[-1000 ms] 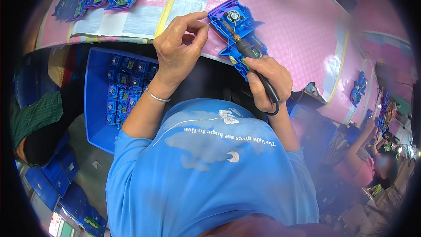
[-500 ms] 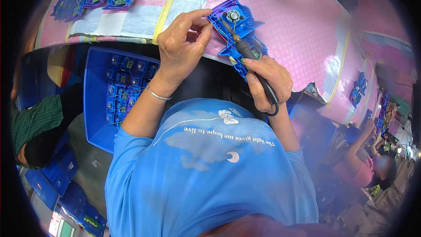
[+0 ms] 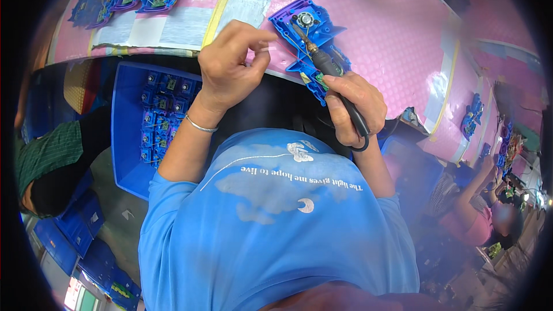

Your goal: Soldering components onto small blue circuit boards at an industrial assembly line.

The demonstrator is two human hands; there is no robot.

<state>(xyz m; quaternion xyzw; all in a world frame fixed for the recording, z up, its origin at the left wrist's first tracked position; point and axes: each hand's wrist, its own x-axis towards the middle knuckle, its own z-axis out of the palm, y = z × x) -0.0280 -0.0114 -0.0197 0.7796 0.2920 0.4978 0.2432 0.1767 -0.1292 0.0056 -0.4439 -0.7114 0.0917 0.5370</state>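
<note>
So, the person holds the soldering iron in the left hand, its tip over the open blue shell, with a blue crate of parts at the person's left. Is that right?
Not quite: the head view shows the soldering iron in the right hand, not the left hand. Its tip is over the open blue shell, and the blue crate is at the person's left.

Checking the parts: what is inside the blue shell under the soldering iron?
Inside the blue shell, a round speaker shows toward the far end, some green circuit board nearer. Parts behind the soldering iron and right hand are covered.
</note>
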